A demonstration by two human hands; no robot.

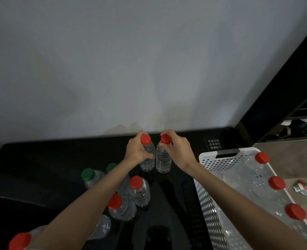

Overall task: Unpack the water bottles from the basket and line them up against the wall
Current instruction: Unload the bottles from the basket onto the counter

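Observation:
Two clear red-capped water bottles stand upright side by side on the black counter, close to the grey wall. My left hand grips the neck of the left bottle. My right hand pinches the right bottle just below its cap. At the right, the white perforated basket holds several more clear bottles, three of them with red caps, such as one by its right wall.
Several bottles with red or green caps stand loosely grouped on the counter under my left arm, for example one. A small sign sits near the basket. A dark shelf unit rises at the right. Crumpled wrappers lie beyond the basket.

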